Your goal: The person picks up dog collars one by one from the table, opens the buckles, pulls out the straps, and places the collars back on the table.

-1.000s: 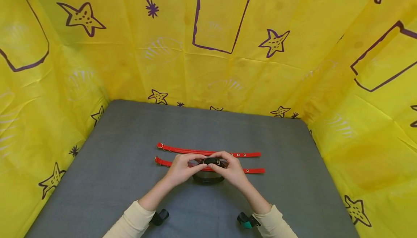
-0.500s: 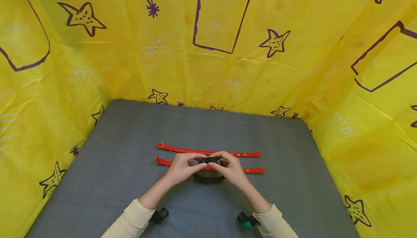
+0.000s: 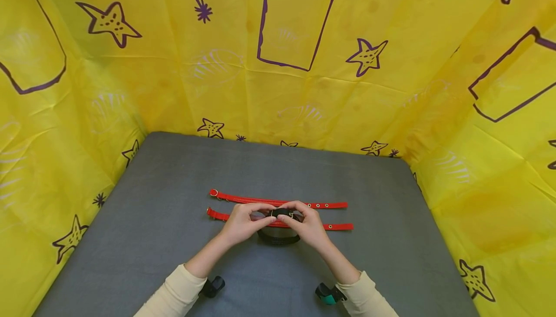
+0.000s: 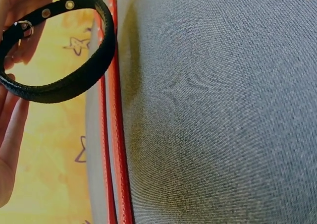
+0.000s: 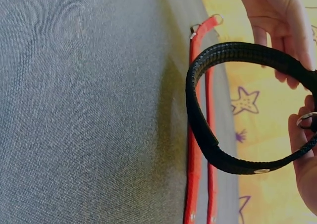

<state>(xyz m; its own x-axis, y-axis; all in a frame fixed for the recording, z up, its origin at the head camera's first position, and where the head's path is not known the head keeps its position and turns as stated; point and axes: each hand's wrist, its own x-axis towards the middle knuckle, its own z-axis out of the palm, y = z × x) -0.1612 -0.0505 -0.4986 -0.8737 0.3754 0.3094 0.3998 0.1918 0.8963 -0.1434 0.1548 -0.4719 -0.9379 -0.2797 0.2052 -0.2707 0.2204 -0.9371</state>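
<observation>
A black collar (image 4: 84, 78), bent into a loop with its buckle and eyelets showing, is held up between both hands. My left hand (image 3: 241, 223) pinches it between thumb and fingers at the left of the buckle (image 3: 292, 215). From the other side my right hand (image 3: 310, 225) pinches the same stretch of strap. The loop hangs down toward me, above the table. Beneath and behind the hands two red collars (image 3: 247, 200) lie straight, side by side; the nearer red collar (image 3: 340, 227) is partly hidden by the hands.
A grey cloth-covered table (image 3: 165, 182) spreads under everything. Yellow fabric walls (image 3: 173, 80) with starfish drawings stand at the back and both sides. Black wrist devices (image 3: 213, 287) sit by the cream sleeves (image 3: 175, 290).
Almost nothing differs. Both hands keep their grip at the same spot, and the black collar's loop shifts only very slightly.
</observation>
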